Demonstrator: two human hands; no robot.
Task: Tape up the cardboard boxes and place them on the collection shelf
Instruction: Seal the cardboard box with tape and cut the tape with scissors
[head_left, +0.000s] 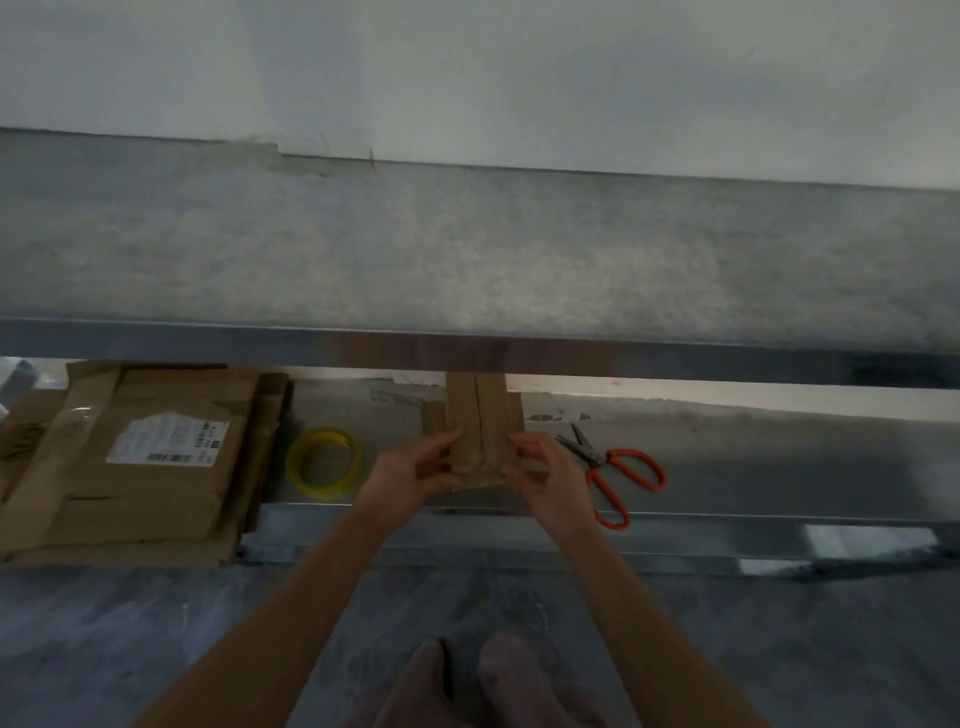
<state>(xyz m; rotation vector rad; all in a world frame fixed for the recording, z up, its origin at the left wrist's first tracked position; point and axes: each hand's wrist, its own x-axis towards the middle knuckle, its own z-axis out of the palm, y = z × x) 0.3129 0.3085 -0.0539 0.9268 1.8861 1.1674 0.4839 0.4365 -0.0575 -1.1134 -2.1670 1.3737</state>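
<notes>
one small box (480, 436) on lower shelf (727, 467), gripped by left hand (415, 467) and right hand (545, 467) — fingers curled round its near corners. one tape roll (323, 462), one pair of scissors (613, 467), one stack of flat cardboard (140, 457) — count unclear. box top hidden behind upper shelf (467, 260).

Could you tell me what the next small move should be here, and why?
Probably reach the left hand to the yellow tape roll beside it: both hands grip the small box, whose flaps meet at a seam that looks untaped, while the right hand can steady it.
</notes>
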